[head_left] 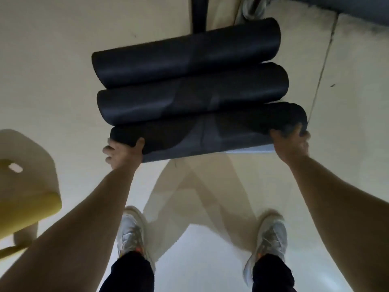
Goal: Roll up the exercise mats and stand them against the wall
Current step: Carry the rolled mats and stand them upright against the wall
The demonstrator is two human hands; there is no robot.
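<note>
Three dark rolled exercise mats lie side by side on the pale floor ahead of me. The far roll (pixel 185 51) and the middle roll (pixel 191 95) lie untouched. The near roll (pixel 210 129) has a short flat tail toward my feet. My left hand (pixel 124 153) grips the near roll's left end, thumb on top. My right hand (pixel 291 144) grips its right end, fingers curled over the edge.
A yellow stool (pixel 25 186) stands at the left, close to my left arm. My two feet in white shoes (pixel 131 230) stand behind the mats. A dark upright post (pixel 199 13) and the wall base (pixel 347 5) lie beyond the rolls.
</note>
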